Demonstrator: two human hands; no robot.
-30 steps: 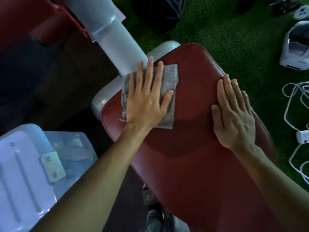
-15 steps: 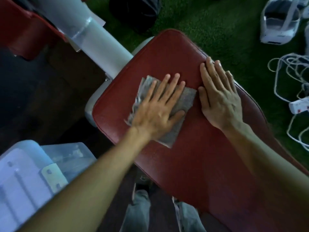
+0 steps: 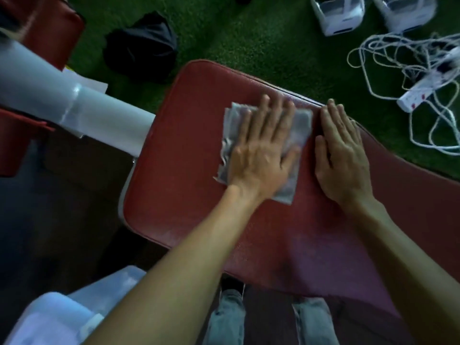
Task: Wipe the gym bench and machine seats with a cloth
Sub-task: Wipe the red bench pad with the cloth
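The left hand is pressed flat, fingers spread, on a grey cloth against the red padded surface; nothing is gripped. Since half a second ago, cloth and hand have been slid rightward, closer to the right hand, laid open and empty just beside. Beyond lie white cables. No writing can be read.

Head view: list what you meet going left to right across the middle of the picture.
White machine tube → bare left part of the red bench pad → grey cloth under the left hand → right hand flat on the pad → white cables on the green turf.
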